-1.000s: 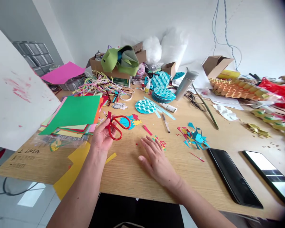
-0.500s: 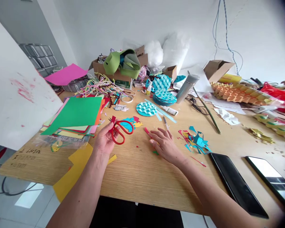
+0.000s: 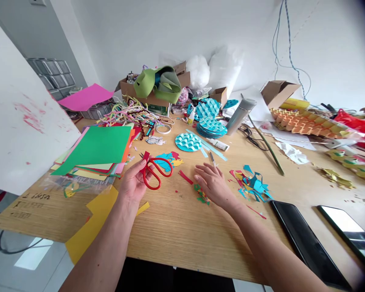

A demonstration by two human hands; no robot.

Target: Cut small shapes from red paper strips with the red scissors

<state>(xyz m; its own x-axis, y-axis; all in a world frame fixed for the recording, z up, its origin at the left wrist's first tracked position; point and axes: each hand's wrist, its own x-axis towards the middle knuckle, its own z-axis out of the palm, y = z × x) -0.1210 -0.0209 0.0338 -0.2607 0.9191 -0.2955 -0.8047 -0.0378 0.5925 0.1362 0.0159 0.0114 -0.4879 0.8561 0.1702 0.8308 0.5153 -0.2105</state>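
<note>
My left hand (image 3: 135, 178) is closed around a pair of red-handled scissors (image 3: 158, 169), its handle loops pointing right. A small piece of red paper (image 3: 146, 155) shows by the thumb, near the blade tips. My right hand (image 3: 212, 183) lies low over the table, fingers stretched out and holding nothing visible. Just left of its fingertips is a red paper strip (image 3: 185, 177). Tiny green and yellow scraps (image 3: 200, 189) lie partly hidden beside and under that hand. Cut-out blue paper shapes (image 3: 163, 163) lie behind the scissors.
Coloured paper sheets (image 3: 100, 144) are stacked at left, with yellow paper (image 3: 93, 221) over the front edge. To the right are blue scraps (image 3: 255, 187) and a black phone (image 3: 302, 239). Further back stand a blue scalloped disc (image 3: 188, 142) and a grey tumbler (image 3: 241, 116).
My right hand has drawn back slightly to the right from the red strip, uncovering more of it and the green scraps. My left hand still holds the scissors. The view has shifted slightly.
</note>
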